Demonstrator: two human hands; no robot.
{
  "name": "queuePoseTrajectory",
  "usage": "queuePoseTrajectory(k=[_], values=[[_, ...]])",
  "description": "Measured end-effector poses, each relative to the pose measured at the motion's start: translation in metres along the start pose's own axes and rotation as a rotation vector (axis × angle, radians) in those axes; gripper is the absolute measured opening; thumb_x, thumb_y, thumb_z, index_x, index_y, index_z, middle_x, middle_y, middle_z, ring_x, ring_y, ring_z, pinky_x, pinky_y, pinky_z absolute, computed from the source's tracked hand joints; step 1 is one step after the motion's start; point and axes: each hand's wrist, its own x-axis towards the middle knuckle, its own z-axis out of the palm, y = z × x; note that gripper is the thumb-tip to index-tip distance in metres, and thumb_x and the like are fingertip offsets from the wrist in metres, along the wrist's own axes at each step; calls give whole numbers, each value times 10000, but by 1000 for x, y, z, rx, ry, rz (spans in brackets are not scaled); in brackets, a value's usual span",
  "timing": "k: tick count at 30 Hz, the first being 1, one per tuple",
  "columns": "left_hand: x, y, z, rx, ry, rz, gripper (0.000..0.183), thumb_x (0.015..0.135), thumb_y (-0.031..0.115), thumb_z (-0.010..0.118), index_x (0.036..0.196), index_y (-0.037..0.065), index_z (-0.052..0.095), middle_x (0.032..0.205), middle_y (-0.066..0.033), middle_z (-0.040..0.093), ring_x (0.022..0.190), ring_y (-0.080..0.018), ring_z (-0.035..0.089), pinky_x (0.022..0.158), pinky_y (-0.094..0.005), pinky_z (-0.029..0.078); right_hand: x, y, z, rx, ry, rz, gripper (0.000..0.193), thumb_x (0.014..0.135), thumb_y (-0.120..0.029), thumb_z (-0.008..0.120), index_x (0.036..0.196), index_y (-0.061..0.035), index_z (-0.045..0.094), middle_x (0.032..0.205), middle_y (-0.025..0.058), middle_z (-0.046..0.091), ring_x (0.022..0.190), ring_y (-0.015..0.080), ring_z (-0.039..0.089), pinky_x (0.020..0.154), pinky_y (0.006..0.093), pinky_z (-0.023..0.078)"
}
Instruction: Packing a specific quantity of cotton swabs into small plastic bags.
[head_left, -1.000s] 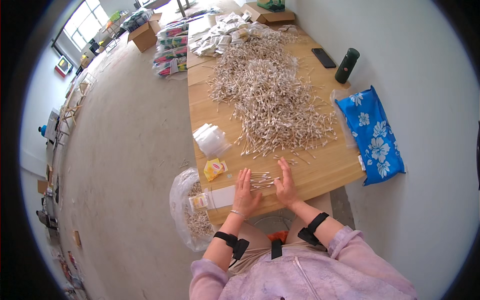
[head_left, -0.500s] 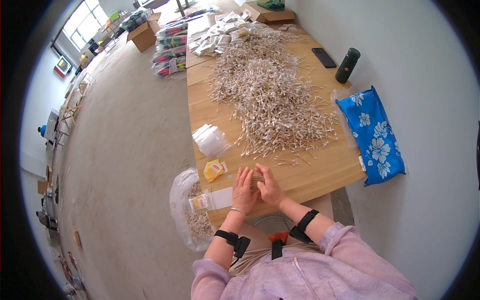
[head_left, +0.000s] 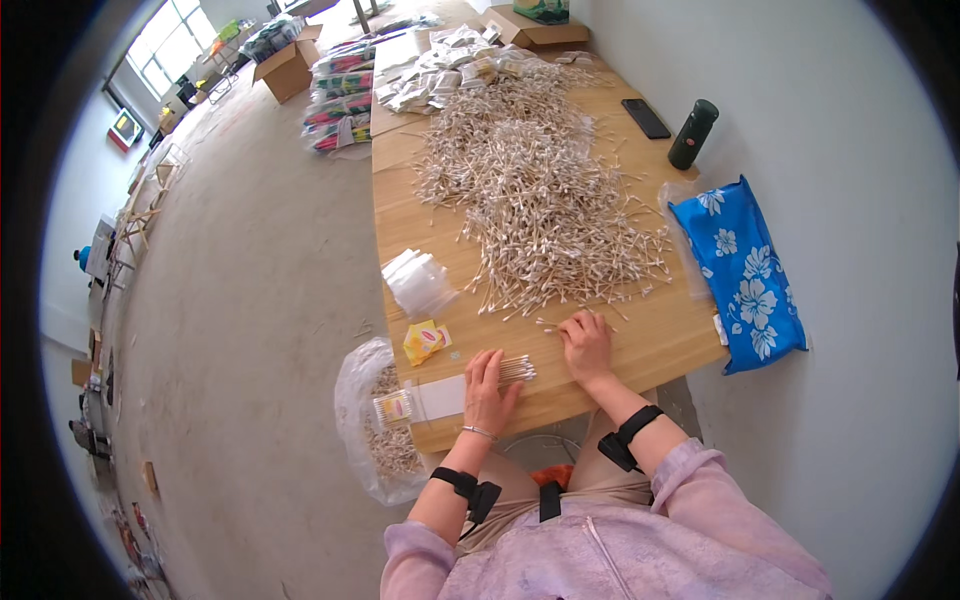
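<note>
Under my left hand [head_left: 488, 396] lies a small bundle of cotton swabs [head_left: 520, 369], its white tips sticking out to the right of the fingers. That hand rests over the bundle at the near edge of the table, beside a white strip [head_left: 442, 397]. My right hand [head_left: 588, 348] has moved apart from it, with curled fingers down on a few loose cotton swabs [head_left: 546, 325]; how many is hidden. A large heap of cotton swabs [head_left: 550, 200] spreads just beyond both hands. Left of the strip sits a small clear pack of swabs [head_left: 393, 408] with a yellow label.
Clear plastic bags [head_left: 418, 283] and yellow cards [head_left: 425, 342] lie at the table's left edge. A clear sack of swabs [head_left: 365, 430] stands below. Along the right are a phone [head_left: 646, 118], a dark green bottle [head_left: 693, 134] and a blue flowered pouch [head_left: 745, 280] by the wall.
My right hand has left the bundle and moved right and slightly away to the loose swabs. The left hand stays on the bundle, whose white tips now show.
</note>
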Motion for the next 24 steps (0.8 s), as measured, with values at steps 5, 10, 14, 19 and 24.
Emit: queuePoseTrajectory(k=[5,10,14,19,24], values=[[9,5,2,-237,136,-191,527,776,23,642,1278,23,481,1290,-162,479,1191,-345,461,1006,-393,386,12,-19,14,-74,1,-77,78,763,-153,659,831,-138,623,938,17,545,954,244,491,829,395,395],[11,-7,6,-375,231,-270,476,806,-76,526,1272,14,497,1275,-150,517,1179,-267,506,970,-328,420,7,-46,26,18,-146,-198,34,796,-169,614,821,-150,601,907,6,547,968,224,499,813,385,402],[12,-14,8,-321,254,-205,487,788,-85,503,1265,12,503,1269,-184,518,1192,-333,490,1009,-378,392,12,-47,28,131,-111,-122,39,786,-159,621,814,-148,597,924,5,558,967,224,500,803,384,401],[24,-8,1,-62,86,-60,429,804,-26,547,1231,9,526,1249,-161,534,1234,-337,443,1055,-414,346,23,-24,12,-51,125,-38,87,782,-122,609,863,-141,635,960,5,571,989,240,498,840,398,404],[25,-17,4,10,-9,-10,370,820,10,568,1190,14,555,1216,-149,553,1226,-346,441,1056,-419,348,10,-20,13,-25,28,-124,180,771,-118,617,942,-141,665,1008,3,575,1017,240,494,875,402,402]])
